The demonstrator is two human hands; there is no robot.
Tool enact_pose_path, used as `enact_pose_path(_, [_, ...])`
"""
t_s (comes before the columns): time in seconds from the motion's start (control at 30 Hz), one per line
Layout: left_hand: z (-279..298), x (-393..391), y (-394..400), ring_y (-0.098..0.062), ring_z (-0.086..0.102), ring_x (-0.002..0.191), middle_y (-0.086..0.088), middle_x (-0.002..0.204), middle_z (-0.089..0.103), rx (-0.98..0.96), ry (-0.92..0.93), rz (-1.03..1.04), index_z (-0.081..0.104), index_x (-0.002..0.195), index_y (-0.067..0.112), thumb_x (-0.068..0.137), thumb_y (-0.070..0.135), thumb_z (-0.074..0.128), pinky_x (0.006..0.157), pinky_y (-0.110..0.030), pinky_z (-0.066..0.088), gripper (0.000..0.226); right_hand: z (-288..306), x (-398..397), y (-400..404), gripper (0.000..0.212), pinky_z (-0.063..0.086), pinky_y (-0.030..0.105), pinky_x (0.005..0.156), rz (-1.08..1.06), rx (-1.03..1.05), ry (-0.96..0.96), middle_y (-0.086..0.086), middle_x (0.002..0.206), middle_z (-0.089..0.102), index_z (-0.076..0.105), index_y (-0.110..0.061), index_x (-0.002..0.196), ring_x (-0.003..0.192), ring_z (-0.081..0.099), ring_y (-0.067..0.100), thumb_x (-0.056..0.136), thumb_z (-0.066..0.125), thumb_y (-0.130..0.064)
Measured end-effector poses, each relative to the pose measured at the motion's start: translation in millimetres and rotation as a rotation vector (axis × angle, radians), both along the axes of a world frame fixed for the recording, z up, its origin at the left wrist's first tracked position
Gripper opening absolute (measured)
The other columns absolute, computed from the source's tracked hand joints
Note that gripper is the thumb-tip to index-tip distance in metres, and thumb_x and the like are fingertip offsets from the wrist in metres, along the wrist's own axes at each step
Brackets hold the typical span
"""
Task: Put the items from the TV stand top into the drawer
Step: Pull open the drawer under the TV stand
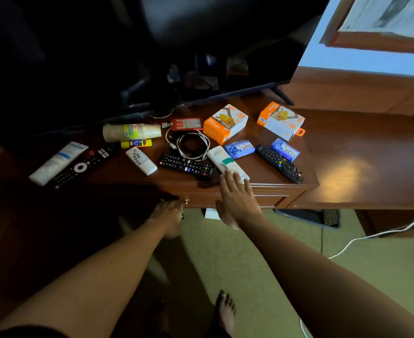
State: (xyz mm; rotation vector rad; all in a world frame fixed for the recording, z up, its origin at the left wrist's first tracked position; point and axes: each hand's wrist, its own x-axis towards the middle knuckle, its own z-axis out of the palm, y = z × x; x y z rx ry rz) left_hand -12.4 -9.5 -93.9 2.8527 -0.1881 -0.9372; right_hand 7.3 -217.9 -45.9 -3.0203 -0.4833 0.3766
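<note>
Desk (262, 181), dark wood, beneath TV (201, 57); drawer front (225, 199) under near edge, apparently closed, nothing yet inside by the look of it. Landmark: white remote (225, 162), at near edge, middle. Left of it: black remote (186, 165), small white remote (141, 160), glue stick (136, 143), stack of paper cups (131, 132) lying on its side, long black remote (81, 167), white tube (57, 162) farthest left. Behind it: coiled cables (191, 145), red card pack (186, 123), orange box (225, 123). Right of it: blue soap packet (239, 148), second black remote (279, 163), second soap packet (285, 150), second orange box (281, 120). Left hand (169, 213) at drawer knob (186, 201), fingers curled toward it, probably to pull drawer open; actual hold on knob not discernible in shadow. Right hand (235, 198) flat and spread, fingertips (228, 175) resting on near end of white remote, nothing enclosed; likely staged for first pick-up. All items loose on top, within reach of drawer.
</note>
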Motion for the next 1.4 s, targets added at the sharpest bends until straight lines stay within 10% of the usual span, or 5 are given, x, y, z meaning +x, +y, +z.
enact_pose_path(0.47, [-17.6,-3.0,-8.7,-0.031,0.028,0.141,-0.009,0.149,0.030,0.075,-0.011,0.108,0.026,0.152,0.020,0.080,0.031,0.062,0.113,-0.046,0.028,0.082,-14.0,-4.8,-5.7,0.079,0.003,0.053,0.123,0.043,-0.052,-0.041,0.013,0.165,-0.018,0.001,-0.007,0.159,0.151,-0.017,0.035,0.099,0.042,-0.037])
enact_pose_path(0.87, [-33.7,-60.3,-9.1,-0.028,0.011,0.152,-0.007,0.164,0.018,0.042,-0.032,0.138,0.013,0.158,0.018,0.090,0.021,0.051,0.123,-0.049,0.006,0.078,-14.2,-6.3,-1.6,0.077,0.002,0.054,0.122,0.025,-0.059,-0.012,0.013,0.165,-0.016,0.004,-0.006,0.159,0.151,-0.016,0.037,0.099,0.042,-0.034])
enact_pose_path(1.4, [-44.6,-140.7,-13.4,-0.026,0.036,0.143,-0.007,0.151,0.046,0.001,-0.218,0.180,0.042,0.148,0.018,0.103,0.049,0.032,0.121,-0.046,0.022,0.055,-13.9,-3.9,1.0,0.072,0.002,0.055,0.121,0.000,-0.059,-0.014,0.011,0.166,-0.014,0.008,-0.008,0.159,0.151,-0.015,0.035,0.101,0.032,-0.044])
